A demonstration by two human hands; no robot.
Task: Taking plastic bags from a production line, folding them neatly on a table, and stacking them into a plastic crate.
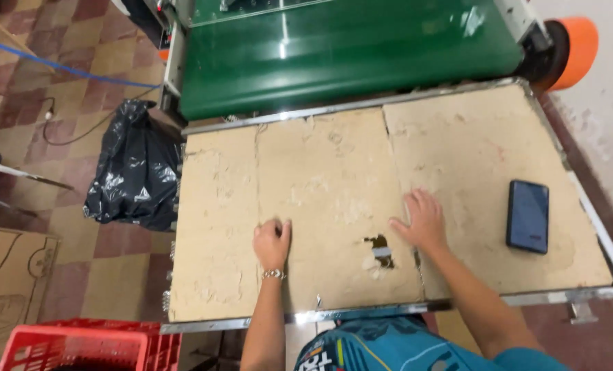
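Item: worn cardboard sheet lining the metal-framed surface, lying flat in creased panels below the green conveyor belt. I log both hands resting on it. Left hand: fingers curled under into a loose fist, knuckles down on the cardboard, gripping nothing, a bracelet at the wrist. Right hand: fingers released and spread, palm flat on the sheet, holding nothing. Between and just below the hands: a torn hole in the cardboard. Well right of the right hand: a dark phone, lying flat, untouched. I judge the step as a pause, with the hands at rest on the surface and no object engaged; any next move calls for lifting a palm first. Off the surface: black plastic bag on the floor, red crate.
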